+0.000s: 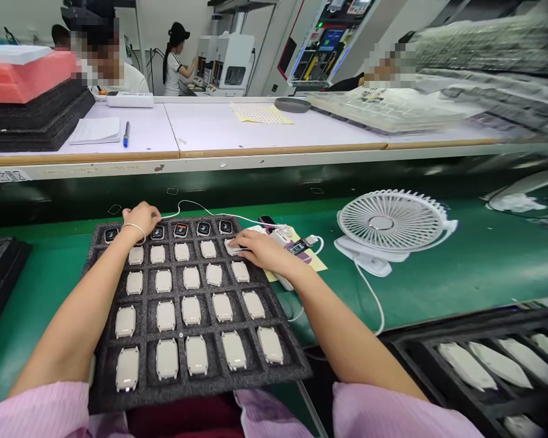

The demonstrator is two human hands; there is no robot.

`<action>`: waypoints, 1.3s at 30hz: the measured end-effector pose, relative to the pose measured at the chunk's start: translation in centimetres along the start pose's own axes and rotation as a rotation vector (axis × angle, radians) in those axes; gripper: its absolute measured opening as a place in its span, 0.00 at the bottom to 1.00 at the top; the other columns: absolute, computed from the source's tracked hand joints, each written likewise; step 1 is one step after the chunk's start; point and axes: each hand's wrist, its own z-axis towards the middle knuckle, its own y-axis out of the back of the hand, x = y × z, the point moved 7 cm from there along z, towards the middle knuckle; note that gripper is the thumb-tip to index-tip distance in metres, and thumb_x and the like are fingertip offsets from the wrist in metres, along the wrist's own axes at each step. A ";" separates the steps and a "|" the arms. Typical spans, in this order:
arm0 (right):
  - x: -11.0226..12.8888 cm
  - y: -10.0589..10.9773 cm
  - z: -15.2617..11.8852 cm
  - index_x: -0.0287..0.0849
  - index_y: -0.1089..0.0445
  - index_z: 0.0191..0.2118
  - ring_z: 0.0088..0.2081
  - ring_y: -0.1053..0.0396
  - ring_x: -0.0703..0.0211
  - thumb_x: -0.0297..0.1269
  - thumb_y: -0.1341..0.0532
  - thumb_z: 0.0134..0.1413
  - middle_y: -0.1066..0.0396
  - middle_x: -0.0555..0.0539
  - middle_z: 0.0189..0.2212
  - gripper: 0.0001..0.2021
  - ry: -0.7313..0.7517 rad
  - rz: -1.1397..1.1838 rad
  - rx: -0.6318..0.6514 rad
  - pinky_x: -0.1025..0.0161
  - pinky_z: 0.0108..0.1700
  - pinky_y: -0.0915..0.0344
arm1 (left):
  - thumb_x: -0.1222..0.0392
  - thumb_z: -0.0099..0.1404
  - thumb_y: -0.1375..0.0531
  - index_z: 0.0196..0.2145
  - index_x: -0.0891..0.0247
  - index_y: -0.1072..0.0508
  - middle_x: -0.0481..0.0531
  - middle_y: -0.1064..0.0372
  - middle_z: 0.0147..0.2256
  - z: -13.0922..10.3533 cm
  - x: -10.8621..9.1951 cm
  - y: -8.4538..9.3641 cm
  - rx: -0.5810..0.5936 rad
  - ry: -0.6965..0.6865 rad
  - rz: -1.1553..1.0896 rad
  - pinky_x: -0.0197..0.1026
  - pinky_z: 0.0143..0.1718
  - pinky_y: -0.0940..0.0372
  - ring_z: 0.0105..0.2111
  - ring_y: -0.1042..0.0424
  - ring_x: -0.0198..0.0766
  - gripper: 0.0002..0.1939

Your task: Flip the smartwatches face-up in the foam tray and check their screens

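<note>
Head view shows my left hand [140,217] resting at the upper left of the foam tray [105,389], fingers curled down over a cell in the top row; I cannot tell whether they grip anything beneath. My right hand [254,248] lies at the tray's upper right, fingers [240,246] closed around a pale watch body [231,246] at the right end of the second row. Across the top row sit watches [181,230] turned screen up, screens lit; the rows below hold pale bodies lying face down, one to a cell. Just right of the tray, in the middle of the frame, a white charger [281,238] lies on a yellow sheet [317,260], with a cable [196,205] running off behind the tray. A white fan [390,222] stands further right on the green surface [484,267], and another dark tray [479,359] with wrapped parts fills the lower right. I judge each body light, rigid and smooth, so likely slippery, with a glass face that would scratch or crack; it is best pinched by its two long side edges, where the foam leaves room, and lifted straight up.
</note>
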 end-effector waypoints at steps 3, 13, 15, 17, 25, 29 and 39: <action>0.2 -0.3 0.5 0.42 0.30 0.49 0.53 0.32 0.42 0.27 0.40 0.57 0.29 0.38 0.50 0.14 0.009 -0.092 0.048 0.50 0.51 0.35 | 0.56 0.67 0.45 0.41 0.58 0.21 0.56 0.24 0.45 -0.9 1.3 2.8 -0.136 0.005 -0.050 0.53 0.52 0.40 0.49 0.28 0.51 0.13; -2.2 0.0 0.8 0.44 0.30 0.48 0.46 0.27 0.42 0.61 0.45 0.59 0.25 0.40 0.45 0.25 -0.096 0.522 0.140 0.51 0.48 0.31 | 0.41 0.59 0.40 0.32 0.61 0.21 0.54 0.23 0.34 -10.2 12.1 4.1 -0.072 -0.166 -0.370 0.45 0.42 0.34 0.37 0.26 0.45 0.20; -2.4 0.0 0.9 0.45 0.28 0.47 0.47 0.28 0.41 0.69 0.45 0.54 0.25 0.40 0.47 0.32 -0.132 0.562 0.191 0.51 0.50 0.32 | 0.42 0.62 0.42 0.32 0.60 0.21 0.55 0.22 0.35 -11.5 12.1 2.2 -0.004 -0.223 -0.273 0.47 0.44 0.35 0.38 0.26 0.46 0.19; -2.7 -0.1 1.5 0.44 0.26 0.46 0.47 0.28 0.40 0.75 0.47 0.50 0.24 0.41 0.47 0.37 -0.193 0.530 0.202 0.50 0.51 0.32 | 0.46 0.66 0.43 0.33 0.59 0.20 0.54 0.22 0.36 -12.2 11.6 1.1 0.005 -0.270 -0.163 0.48 0.46 0.36 0.39 0.26 0.46 0.17; -2.2 0.4 2.6 0.44 0.24 0.44 0.51 0.29 0.40 0.69 0.49 0.56 0.24 0.42 0.48 0.33 -0.212 0.424 0.196 0.51 0.56 0.36 | 0.58 0.65 0.38 0.46 0.58 0.23 0.58 0.23 0.45 -12.5 8.2 1.5 0.001 -0.380 0.515 0.57 0.51 0.43 0.48 0.30 0.55 0.12; -2.1 0.6 2.5 0.43 0.24 0.45 0.50 0.28 0.43 0.57 0.50 0.63 0.24 0.43 0.47 0.25 -0.204 0.363 0.190 0.52 0.54 0.35 | 0.58 0.60 0.38 0.42 0.61 0.23 0.61 0.23 0.41 -11.0 7.7 1.7 0.073 -0.405 0.561 0.56 0.54 0.41 0.48 0.28 0.57 0.12; -2.5 0.0 2.9 0.44 0.22 0.43 0.48 0.27 0.45 0.45 0.50 0.67 0.22 0.43 0.46 0.20 -0.167 0.281 0.166 0.54 0.51 0.31 | 0.18 0.46 0.44 0.39 0.57 0.19 0.55 0.20 0.44 -8.5 13.6 2.2 0.218 -0.042 -0.336 0.49 0.51 0.31 0.48 0.25 0.58 0.42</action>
